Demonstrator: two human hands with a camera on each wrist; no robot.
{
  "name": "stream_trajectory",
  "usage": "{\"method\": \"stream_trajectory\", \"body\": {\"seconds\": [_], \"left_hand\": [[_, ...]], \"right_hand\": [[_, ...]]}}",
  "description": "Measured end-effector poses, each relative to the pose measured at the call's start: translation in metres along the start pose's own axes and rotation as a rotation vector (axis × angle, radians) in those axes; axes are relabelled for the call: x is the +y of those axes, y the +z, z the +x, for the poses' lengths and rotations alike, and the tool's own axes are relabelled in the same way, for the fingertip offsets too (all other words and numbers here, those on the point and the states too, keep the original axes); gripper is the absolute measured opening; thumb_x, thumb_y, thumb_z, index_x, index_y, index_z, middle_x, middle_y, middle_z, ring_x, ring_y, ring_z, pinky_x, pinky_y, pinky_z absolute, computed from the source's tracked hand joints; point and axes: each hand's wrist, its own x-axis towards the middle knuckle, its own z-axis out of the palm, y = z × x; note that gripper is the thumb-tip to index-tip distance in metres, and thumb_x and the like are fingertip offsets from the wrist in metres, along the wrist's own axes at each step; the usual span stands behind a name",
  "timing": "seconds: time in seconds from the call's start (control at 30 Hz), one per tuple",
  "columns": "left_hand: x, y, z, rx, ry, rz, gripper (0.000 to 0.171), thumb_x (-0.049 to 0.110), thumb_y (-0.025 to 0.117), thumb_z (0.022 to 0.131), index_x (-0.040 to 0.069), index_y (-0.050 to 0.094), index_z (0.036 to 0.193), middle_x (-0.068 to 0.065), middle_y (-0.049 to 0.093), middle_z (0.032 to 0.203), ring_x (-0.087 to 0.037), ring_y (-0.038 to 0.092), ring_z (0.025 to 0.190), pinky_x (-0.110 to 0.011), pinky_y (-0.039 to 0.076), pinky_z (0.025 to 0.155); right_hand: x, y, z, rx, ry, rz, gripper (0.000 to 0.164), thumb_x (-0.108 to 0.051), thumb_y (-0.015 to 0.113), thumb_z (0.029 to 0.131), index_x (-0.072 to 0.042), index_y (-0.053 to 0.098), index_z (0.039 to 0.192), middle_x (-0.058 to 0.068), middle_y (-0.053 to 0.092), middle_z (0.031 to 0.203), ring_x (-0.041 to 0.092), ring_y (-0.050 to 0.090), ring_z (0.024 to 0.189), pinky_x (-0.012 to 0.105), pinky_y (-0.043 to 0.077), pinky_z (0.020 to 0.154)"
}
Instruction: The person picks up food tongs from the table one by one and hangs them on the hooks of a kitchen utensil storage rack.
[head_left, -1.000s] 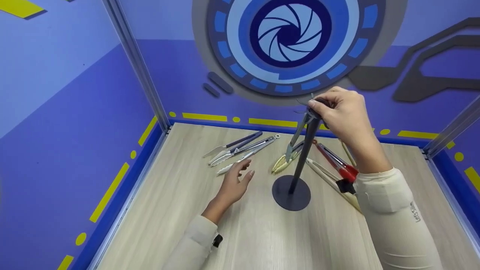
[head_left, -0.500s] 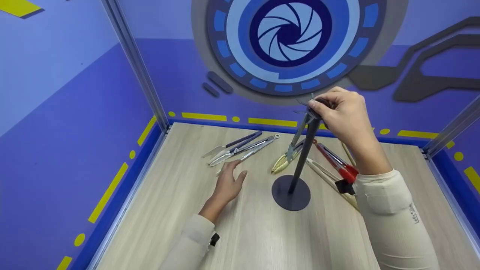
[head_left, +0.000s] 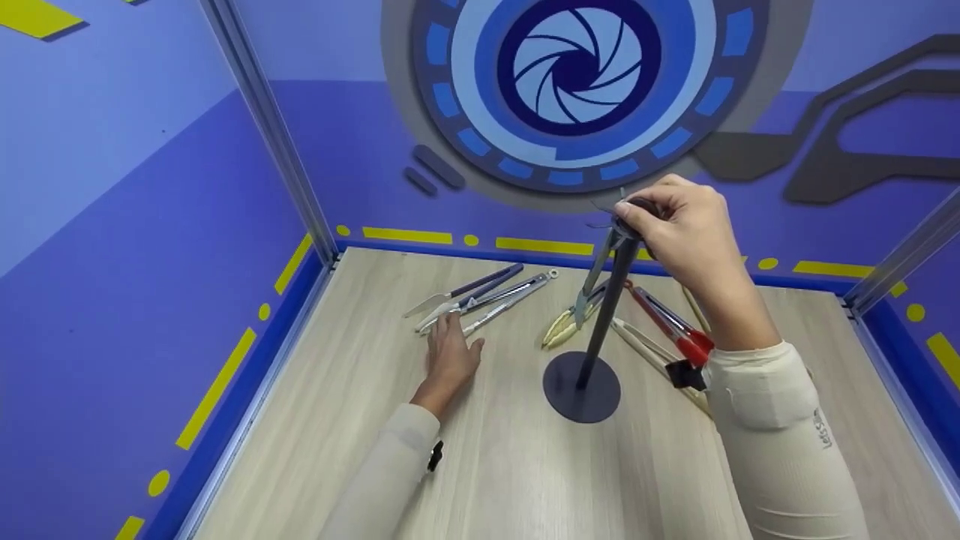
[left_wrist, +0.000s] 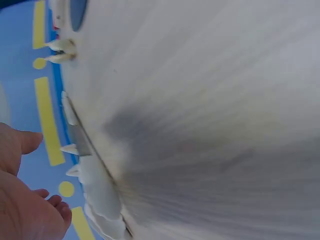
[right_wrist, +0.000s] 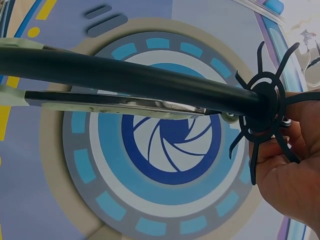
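Observation:
My right hand (head_left: 684,221) pinches the top of a dark hook stand (head_left: 606,311) between thumb and fingers. The stand leans slightly, its round base (head_left: 582,405) on the table. From one hook hang grey-green tongs (right_wrist: 135,105), alongside the pole in the right wrist view. Over the pale tips of silver tongs (head_left: 501,307) lying on the table is my left hand (head_left: 451,360), fingers extended; its fingertips partly cover those tips. In the left wrist view the white tong heads (left_wrist: 100,185) appear beside the hand, and contact cannot be told. Navy-handled tongs (head_left: 484,281) lie just behind.
Yellow-tipped tongs (head_left: 559,330) lie behind the pole. Red tongs (head_left: 686,337) and cream tongs (head_left: 649,345) lie to the right, partly hidden by my right arm. Blue-purple panels (head_left: 330,150) enclose the wooden table (head_left: 322,420) at the back and sides.
My left hand has moved left and slightly forward, from beside the silver tongs to over their tips. The right hand and stand have stayed in place.

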Motion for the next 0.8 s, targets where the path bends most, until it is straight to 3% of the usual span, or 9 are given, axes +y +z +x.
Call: {"method": "stream_trajectory", "body": {"seconds": [0.2,0.4,0.63,0.8], "left_hand": [[-0.010,0.011,0.018,-0.036,-0.006,0.175,0.065,0.023,0.079,0.096,-0.001,0.052,0.150,-0.020,0.052,0.153,-0.042,0.049,0.144,-0.053,0.040,0.122],[-0.022,0.022,0.023,-0.055,-0.030,0.245,0.062,0.026,0.076,0.098,-0.001,0.052,0.149,-0.024,0.054,0.150,-0.044,0.049,0.142,-0.056,0.038,0.121],[-0.034,0.026,0.017,0.027,0.019,0.246,0.057,0.018,0.075,0.098,-0.003,0.053,0.146,-0.026,0.056,0.143,-0.044,0.051,0.137,-0.057,0.042,0.113],[-0.041,0.029,0.019,0.093,0.114,0.313,0.039,0.011,0.068,0.099,-0.003,0.061,0.135,-0.025,0.062,0.125,-0.042,0.057,0.119,-0.054,0.047,0.100]], "right_hand": [[0.001,0.001,0.001,-0.002,0.006,0.004,0.021,-0.030,0.075,0.101,-0.012,0.085,0.100,0.001,0.064,0.094,0.016,0.057,0.071,0.020,0.048,0.054],[0.000,0.001,0.001,0.003,0.003,0.003,0.021,-0.030,0.076,0.101,-0.011,0.085,0.099,0.002,0.066,0.094,0.016,0.057,0.071,0.021,0.047,0.053],[-0.001,0.001,0.001,0.021,-0.012,-0.007,0.020,-0.028,0.075,0.102,-0.011,0.085,0.099,0.003,0.067,0.093,0.017,0.056,0.078,0.021,0.045,0.057],[-0.001,0.002,0.001,0.027,-0.010,0.002,0.021,-0.028,0.075,0.102,-0.010,0.085,0.097,0.003,0.068,0.093,0.017,0.056,0.078,0.021,0.045,0.057]]}}
